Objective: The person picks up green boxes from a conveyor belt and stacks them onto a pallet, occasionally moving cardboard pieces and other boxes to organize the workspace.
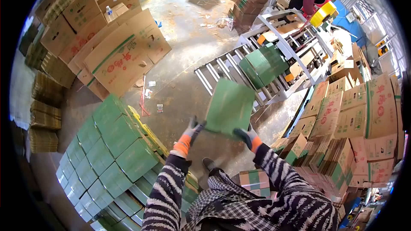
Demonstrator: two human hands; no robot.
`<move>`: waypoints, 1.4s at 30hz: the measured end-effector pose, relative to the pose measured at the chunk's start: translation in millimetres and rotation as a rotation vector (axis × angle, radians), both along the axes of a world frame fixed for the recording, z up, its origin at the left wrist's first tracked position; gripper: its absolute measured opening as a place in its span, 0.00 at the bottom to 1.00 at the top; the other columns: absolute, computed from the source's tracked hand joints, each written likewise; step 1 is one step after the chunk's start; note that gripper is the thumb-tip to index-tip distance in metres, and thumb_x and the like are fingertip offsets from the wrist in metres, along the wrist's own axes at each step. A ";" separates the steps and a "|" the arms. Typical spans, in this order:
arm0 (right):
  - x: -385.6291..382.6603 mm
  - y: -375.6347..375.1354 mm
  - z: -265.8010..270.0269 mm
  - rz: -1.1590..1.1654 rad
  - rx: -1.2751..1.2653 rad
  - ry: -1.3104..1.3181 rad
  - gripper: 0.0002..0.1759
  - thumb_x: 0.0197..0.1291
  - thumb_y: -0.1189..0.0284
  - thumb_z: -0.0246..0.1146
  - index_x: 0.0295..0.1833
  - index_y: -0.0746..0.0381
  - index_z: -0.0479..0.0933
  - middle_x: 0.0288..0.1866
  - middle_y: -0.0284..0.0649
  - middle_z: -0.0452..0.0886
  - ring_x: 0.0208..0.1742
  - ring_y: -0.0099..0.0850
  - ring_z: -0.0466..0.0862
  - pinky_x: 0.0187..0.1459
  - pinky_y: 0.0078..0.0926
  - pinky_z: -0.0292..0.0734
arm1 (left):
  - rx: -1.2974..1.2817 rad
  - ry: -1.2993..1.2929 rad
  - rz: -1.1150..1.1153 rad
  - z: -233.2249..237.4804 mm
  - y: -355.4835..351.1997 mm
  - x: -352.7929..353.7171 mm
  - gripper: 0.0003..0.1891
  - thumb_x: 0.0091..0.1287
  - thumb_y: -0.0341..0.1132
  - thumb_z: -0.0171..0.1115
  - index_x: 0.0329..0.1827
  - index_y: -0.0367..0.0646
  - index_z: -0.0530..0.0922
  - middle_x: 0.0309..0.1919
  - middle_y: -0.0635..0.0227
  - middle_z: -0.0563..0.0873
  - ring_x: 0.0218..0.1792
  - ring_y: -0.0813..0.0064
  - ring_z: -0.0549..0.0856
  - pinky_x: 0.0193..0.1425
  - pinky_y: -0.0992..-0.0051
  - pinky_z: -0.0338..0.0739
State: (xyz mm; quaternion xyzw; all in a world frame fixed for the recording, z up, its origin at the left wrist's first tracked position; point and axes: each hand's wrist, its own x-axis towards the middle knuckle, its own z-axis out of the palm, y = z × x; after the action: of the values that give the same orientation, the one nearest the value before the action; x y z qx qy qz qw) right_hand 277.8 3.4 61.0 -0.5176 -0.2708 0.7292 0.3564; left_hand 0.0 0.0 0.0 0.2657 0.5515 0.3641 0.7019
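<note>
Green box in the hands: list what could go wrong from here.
1. The green box is held only along its lower edge, the right hand under it and the left hand at one corner, so it could tip or slip free.
2. The other green box already lies on the roller conveyor; the two might collide or jam.
3. A small box sits on the floor by the feet, a possible trip hazard.
</note>
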 end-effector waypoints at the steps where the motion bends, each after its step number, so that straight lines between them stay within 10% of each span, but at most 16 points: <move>1: 0.2 -15.4 2.5 0.089 -0.054 -0.011 0.42 0.59 0.67 0.65 0.74 0.57 0.50 0.66 0.38 0.68 0.62 0.27 0.71 0.59 0.27 0.72 | -0.082 0.013 -0.042 8.6 -12.5 2.6 0.50 0.57 0.52 0.68 0.75 0.46 0.46 0.67 0.62 0.66 0.65 0.69 0.65 0.67 0.70 0.60; 5: 133.8 89.1 -47.3 0.399 0.283 -0.668 0.26 0.64 0.56 0.58 0.60 0.63 0.74 0.50 0.38 0.80 0.49 0.28 0.78 0.52 0.26 0.73 | 0.126 -0.065 -0.078 -30.4 -19.9 63.7 0.56 0.53 0.46 0.74 0.74 0.37 0.42 0.69 0.55 0.62 0.68 0.69 0.64 0.68 0.73 0.61; 6: 116.7 126.5 -28.4 0.230 0.049 -0.697 0.24 0.63 0.54 0.58 0.54 0.62 0.77 0.40 0.35 0.81 0.40 0.28 0.78 0.47 0.25 0.73 | 0.118 -0.067 -0.009 -22.9 -37.5 51.4 0.56 0.52 0.46 0.74 0.74 0.37 0.43 0.68 0.56 0.63 0.67 0.70 0.64 0.68 0.74 0.62; 8: 161.2 187.8 -105.8 -0.322 0.168 -0.057 0.26 0.59 0.50 0.61 0.53 0.58 0.75 0.49 0.37 0.77 0.44 0.28 0.75 0.49 0.27 0.72 | 0.081 -0.138 0.120 -10.3 -67.5 43.3 0.54 0.51 0.44 0.74 0.75 0.39 0.45 0.67 0.60 0.66 0.65 0.72 0.67 0.66 0.74 0.64; 10: 107.4 202.3 -5.9 -0.402 -0.082 0.430 0.19 0.65 0.64 0.54 0.60 0.57 0.68 0.54 0.42 0.75 0.51 0.37 0.75 0.54 0.31 0.70 | -0.018 -0.238 0.217 19.1 -94.2 28.7 0.52 0.53 0.41 0.74 0.75 0.41 0.47 0.66 0.62 0.68 0.64 0.73 0.68 0.66 0.75 0.65; 12: 165.3 249.4 -81.6 0.284 0.867 -1.086 0.27 0.58 0.69 0.61 0.63 0.63 0.67 0.49 0.42 0.81 0.52 0.33 0.79 0.56 0.28 0.71 | -0.165 -0.397 0.367 36.5 -134.2 9.2 0.45 0.56 0.37 0.71 0.74 0.47 0.53 0.63 0.67 0.71 0.62 0.75 0.71 0.64 0.74 0.66; 14: 109.6 223.3 -35.8 0.345 0.501 -1.350 0.27 0.61 0.71 0.56 0.66 0.65 0.63 0.58 0.44 0.77 0.59 0.32 0.76 0.59 0.25 0.69 | -0.181 -0.380 0.548 45.4 -183.7 -11.1 0.44 0.57 0.37 0.70 0.74 0.47 0.54 0.63 0.66 0.72 0.61 0.75 0.71 0.63 0.74 0.67; 16: 105.4 225.3 -65.3 0.059 0.455 -0.764 0.25 0.63 0.69 0.56 0.65 0.63 0.65 0.57 0.43 0.77 0.57 0.32 0.76 0.58 0.28 0.70 | -0.151 -0.362 0.671 31.8 -241.2 -24.5 0.41 0.59 0.37 0.68 0.73 0.49 0.55 0.62 0.65 0.72 0.59 0.74 0.73 0.61 0.73 0.70; 17: 88.6 211.6 -63.8 -0.161 0.282 -0.289 0.25 0.63 0.68 0.56 0.65 0.62 0.65 0.57 0.42 0.77 0.56 0.33 0.77 0.58 0.29 0.71 | -0.124 -0.326 0.722 17.3 -272.9 -30.1 0.40 0.59 0.37 0.67 0.73 0.49 0.56 0.61 0.65 0.73 0.58 0.73 0.75 0.60 0.72 0.71; 20: 26.7 128.7 -42.5 -0.204 0.084 0.012 0.23 0.65 0.65 0.55 0.64 0.60 0.68 0.56 0.39 0.77 0.54 0.33 0.77 0.56 0.34 0.72 | -0.208 -0.483 1.118 51.1 -330.4 -37.7 0.32 0.63 0.36 0.64 0.69 0.50 0.60 0.56 0.65 0.77 0.55 0.73 0.78 0.54 0.71 0.76; 25: -87.3 7.2 -53.5 0.451 -0.093 0.011 0.21 0.61 0.65 0.60 0.60 0.51 0.69 0.54 0.34 0.76 0.52 0.30 0.77 0.48 0.33 0.77 | -0.032 -0.394 1.491 30.1 -459.8 -47.6 0.32 0.63 0.34 0.62 0.69 0.48 0.60 0.54 0.66 0.77 0.51 0.72 0.79 0.52 0.71 0.77; 28: -242.7 -105.2 30.3 0.756 0.035 -0.118 0.30 0.58 0.69 0.62 0.67 0.53 0.64 0.49 0.34 0.78 0.50 0.29 0.78 0.47 0.33 0.78 | 0.056 -0.410 1.721 52.4 -519.7 -54.2 0.33 0.62 0.35 0.63 0.69 0.45 0.59 0.57 0.65 0.75 0.54 0.72 0.77 0.56 0.70 0.74; 42: -648.8 -504.0 -109.8 1.752 0.102 -0.234 0.36 0.51 0.65 0.69 0.67 0.54 0.67 0.47 0.33 0.80 0.45 0.25 0.78 0.45 0.29 0.75 | -0.005 -0.255 2.095 -54.2 -855.3 -144.3 0.26 0.65 0.50 0.58 0.63 0.49 0.69 0.53 0.68 0.79 0.51 0.73 0.80 0.52 0.72 0.75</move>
State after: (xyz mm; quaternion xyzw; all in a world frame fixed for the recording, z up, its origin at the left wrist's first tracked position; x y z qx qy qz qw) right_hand -371.0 -500.7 -48.7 -0.1788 -0.6370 0.6696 -0.3375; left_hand -144.3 -855.3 -54.2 -0.3851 0.4283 0.8125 0.0902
